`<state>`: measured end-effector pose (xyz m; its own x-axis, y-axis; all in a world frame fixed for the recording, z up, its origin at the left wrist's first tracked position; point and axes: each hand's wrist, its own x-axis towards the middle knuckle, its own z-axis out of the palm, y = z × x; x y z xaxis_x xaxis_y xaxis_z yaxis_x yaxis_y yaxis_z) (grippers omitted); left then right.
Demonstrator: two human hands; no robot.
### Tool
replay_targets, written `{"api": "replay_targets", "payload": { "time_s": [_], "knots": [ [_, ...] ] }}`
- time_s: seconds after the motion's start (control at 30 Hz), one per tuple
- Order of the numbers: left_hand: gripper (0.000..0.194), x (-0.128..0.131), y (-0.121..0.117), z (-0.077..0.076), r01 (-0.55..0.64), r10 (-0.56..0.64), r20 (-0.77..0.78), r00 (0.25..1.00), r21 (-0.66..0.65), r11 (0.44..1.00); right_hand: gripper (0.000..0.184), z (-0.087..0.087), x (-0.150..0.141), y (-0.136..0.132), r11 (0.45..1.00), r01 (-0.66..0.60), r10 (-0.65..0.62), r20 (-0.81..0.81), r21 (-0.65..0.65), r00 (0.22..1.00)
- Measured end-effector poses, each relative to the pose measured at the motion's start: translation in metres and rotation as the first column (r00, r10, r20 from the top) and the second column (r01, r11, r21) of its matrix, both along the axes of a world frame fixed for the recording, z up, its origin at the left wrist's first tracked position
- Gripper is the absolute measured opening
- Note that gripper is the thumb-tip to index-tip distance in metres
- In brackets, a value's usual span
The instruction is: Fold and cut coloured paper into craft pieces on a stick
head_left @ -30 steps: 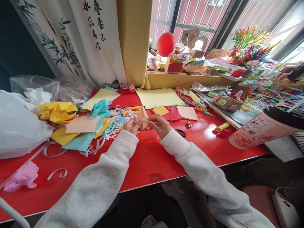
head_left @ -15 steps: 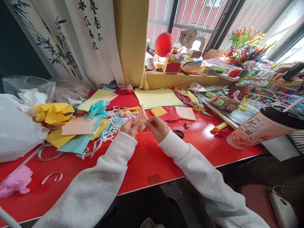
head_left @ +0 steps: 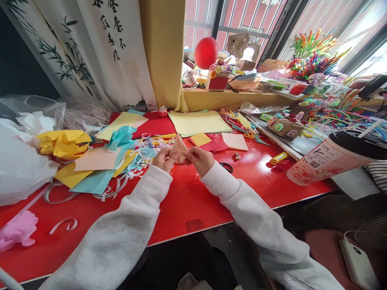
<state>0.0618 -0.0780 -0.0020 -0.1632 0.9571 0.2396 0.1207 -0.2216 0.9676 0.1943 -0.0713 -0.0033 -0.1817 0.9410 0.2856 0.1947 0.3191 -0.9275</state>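
A folded piece of peach paper (head_left: 178, 148) with a pointed top is held just above the red table (head_left: 187, 197), between both hands. My left hand (head_left: 163, 159) pinches its left side with closed fingers. Closed on the right side of the same paper is my right hand (head_left: 199, 158). Both arms wear white fleece sleeves. Directly behind the hands lie a small yellow square (head_left: 200, 139) and curly white paper strips (head_left: 151, 147).
Loose coloured sheets (head_left: 96, 161) and crumpled yellow tissue (head_left: 62, 143) lie at the left beside white plastic bags (head_left: 21, 165). Black scissors (head_left: 225, 166), a yellow glue stick (head_left: 278, 158) and a lying drink cup (head_left: 332, 157) are on the right. Cream paper (head_left: 198, 122) lies behind.
Both hands have drawn closer together on the peach paper, and its pointed top sits lower between the fingers. The view has shifted slightly.
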Motion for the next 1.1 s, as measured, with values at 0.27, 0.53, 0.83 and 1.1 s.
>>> {"api": "replay_targets", "payload": {
  "time_s": [0.27, 0.53, 0.83, 1.1],
  "knots": [
    [0.037, -0.006, 0.006, -0.004, -0.003, -0.001, -0.050, 0.999, -0.091, 0.996, 0.035, 0.008, -0.001, 0.002, 0.956, -0.184, 0.146, -0.175, -0.227, 0.974],
    [0.033, -0.006, 0.006, -0.005, 0.010, -0.006, 0.044, 0.999, -0.097, 0.995, 0.035, 0.008, -0.003, -0.001, 0.889, -0.309, 0.252, -0.203, -0.339, 0.946],
    [0.036, -0.007, 0.009, -0.001, 0.100, -0.075, 0.173, 0.982, -0.138, 0.985, 0.033, 0.010, 0.000, -0.001, 0.915, -0.285, 0.245, -0.169, -0.286, 0.955],
    [0.038, -0.010, 0.012, 0.001, 0.179, -0.125, 0.278, 0.952, -0.179, 0.967, 0.024, 0.016, 0.004, 0.001, 0.918, -0.240, 0.190, -0.182, -0.315, 0.965]
  ]
}}
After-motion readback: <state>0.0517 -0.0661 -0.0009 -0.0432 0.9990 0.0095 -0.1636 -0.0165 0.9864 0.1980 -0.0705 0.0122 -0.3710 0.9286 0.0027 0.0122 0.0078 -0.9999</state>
